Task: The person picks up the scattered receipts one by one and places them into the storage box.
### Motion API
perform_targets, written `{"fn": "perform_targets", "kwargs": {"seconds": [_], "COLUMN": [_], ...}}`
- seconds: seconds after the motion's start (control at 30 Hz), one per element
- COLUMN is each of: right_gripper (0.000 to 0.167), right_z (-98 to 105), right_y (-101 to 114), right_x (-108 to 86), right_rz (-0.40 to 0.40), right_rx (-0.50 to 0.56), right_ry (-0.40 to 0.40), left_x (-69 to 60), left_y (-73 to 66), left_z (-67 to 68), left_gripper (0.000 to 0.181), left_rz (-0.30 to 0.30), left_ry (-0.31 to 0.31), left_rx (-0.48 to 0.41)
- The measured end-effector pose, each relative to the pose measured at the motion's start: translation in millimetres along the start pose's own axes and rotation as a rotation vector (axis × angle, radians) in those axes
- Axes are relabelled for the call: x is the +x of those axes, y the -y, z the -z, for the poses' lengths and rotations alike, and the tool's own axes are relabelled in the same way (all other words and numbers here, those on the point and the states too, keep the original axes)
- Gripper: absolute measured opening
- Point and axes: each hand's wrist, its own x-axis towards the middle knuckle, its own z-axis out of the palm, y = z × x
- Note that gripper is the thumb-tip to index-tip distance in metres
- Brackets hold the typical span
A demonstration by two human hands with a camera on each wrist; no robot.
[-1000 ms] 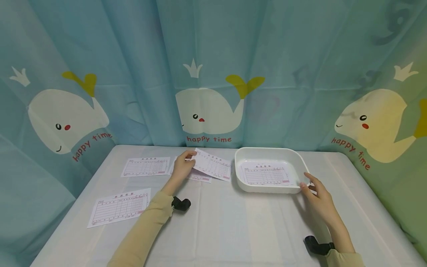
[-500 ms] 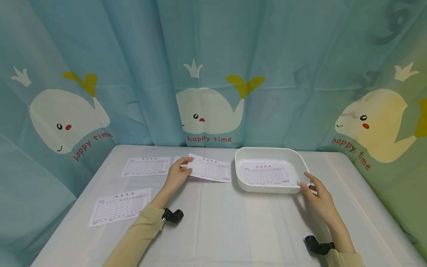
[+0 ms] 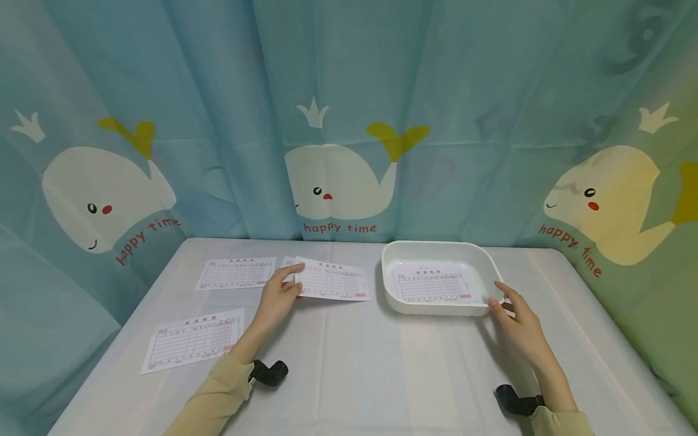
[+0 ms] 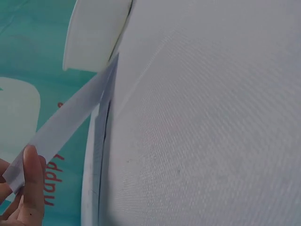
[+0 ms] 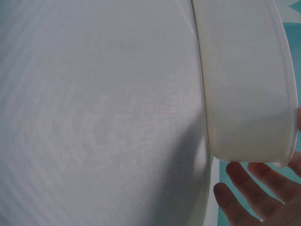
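White tabletop (image 3: 392, 375), slip's print (image 3: 334, 282) head-view only.

Between my left fingers (image 3: 291, 270) I pinch a white paper form (image 3: 332, 282) by its left end, tilted near the worktop's (image 3: 382, 375) far edge; it shows a printed grid and a pink corner patch. My right fingers (image 3: 511, 292) hold the near right corner of an upright white tray (image 3: 436, 310), also by that edge, a printed sheet (image 3: 433, 286) lying inside.
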Motion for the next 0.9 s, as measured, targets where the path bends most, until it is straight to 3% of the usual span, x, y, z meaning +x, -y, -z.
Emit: {"fn": "perform_targets", "kwargs": {"seconds": [0.4, 0.9], "right_gripper": [0.062, 0.06], "right_z": [0.0, -0.8], "right_y": [-0.3, -1.7], "right_x": [0.7, -0.3], "right_rz": [-0.005, 0.022], "right_rx": [-0.011, -0.014], "right_ry": [0.004, -0.011], "left_x": [-15.4, -24.9], "left_y": [-6.6, -22.9], "left_z": [7.7, 4.5], "left_gripper": [0.047, 0.047], "left_rz": [-0.013, -0.046], "left_ry": [-0.002, -0.017], "left_rx": [-0.105, -0.196]}}
